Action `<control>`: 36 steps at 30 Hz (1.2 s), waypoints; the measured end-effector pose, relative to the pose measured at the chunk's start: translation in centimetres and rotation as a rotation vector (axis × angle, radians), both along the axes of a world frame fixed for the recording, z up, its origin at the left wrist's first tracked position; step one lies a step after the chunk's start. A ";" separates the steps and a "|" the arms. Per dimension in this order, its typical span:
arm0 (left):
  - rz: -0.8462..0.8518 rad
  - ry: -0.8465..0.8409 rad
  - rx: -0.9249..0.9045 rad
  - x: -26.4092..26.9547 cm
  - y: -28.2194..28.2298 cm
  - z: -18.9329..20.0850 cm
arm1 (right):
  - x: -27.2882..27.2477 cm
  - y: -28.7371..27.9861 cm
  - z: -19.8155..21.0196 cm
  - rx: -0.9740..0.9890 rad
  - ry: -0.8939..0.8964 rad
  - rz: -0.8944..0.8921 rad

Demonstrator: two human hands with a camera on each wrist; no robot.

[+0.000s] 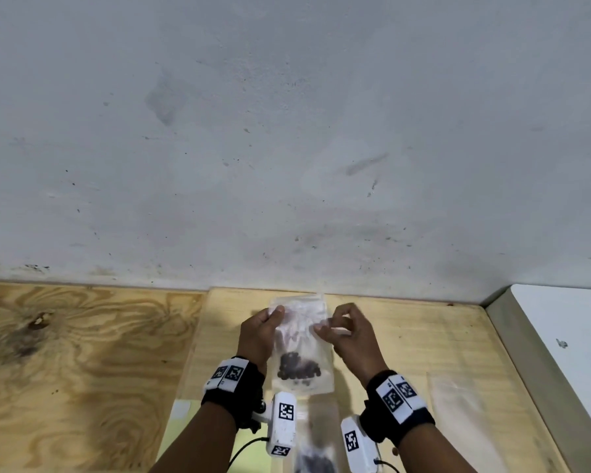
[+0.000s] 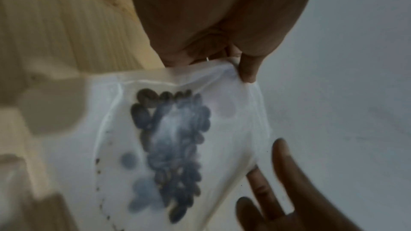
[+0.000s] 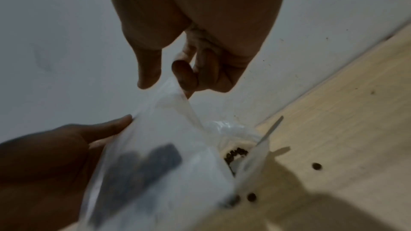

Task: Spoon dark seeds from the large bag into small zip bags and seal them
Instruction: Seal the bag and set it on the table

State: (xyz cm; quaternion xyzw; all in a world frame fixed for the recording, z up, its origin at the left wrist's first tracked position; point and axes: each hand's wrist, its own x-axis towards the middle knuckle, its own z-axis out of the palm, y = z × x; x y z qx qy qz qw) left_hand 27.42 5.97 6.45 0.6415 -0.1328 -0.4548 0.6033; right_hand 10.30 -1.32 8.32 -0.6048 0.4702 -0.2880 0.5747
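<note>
head view, small zip bag (image 1: 299, 346): held up off the plywood table (image 1: 82, 353), between both hands, long axis running away from the body, mouth at far end, dark seeds (image 1: 299, 367) pooled at near end by the wrists.
head view, left hand (image 1: 260, 332): clamped on bag's left edge near the top, thumb on front.
head view, right hand (image 1: 347, 332): pinching right edge near the top, fingers curled; about level with the left, neither clearly nearer the mouth.
head view, large bag (image 1: 316, 455): looks to be below and between the wrists, close to the body, blurred, dark contents inside.
left wrist view, grip: left hand (image 2: 222, 24) thumb and fingers pinch the bag (image 2: 222, 147) corner; seeds (image 2: 173, 147) in middle of film; right fingers (image 2: 282, 164) at opposite edge, contact unclear.
right wrist view, grip: right hand (image 3: 200, 32) thumb and forefinger pinch the top strip of the bag (image 3: 155, 164); left hand (image 3: 55, 155) fingers against far side; loose seeds (image 3: 317, 166) on table under the hands; large bag (image 3: 235, 140) open beyond.
step, judged: filled, sealing due; zip strip lies across between the two pinches, so a press along that line from either hand.
risk, judged: seeds slide to mouth if tipped before closing.
</note>
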 end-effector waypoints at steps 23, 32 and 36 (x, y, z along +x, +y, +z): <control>-0.473 -0.427 0.446 -7.8 12.9 -7.2 | -8.3 13.0 -8.7 0.062 0.731 0.349; -0.370 -0.655 0.482 -10.0 12.2 -5.9 | -12.0 11.7 -8.5 0.010 0.567 0.278; -0.401 -0.555 0.357 -14.4 8.7 -4.3 | -18.1 8.3 -6.9 -0.019 0.573 0.055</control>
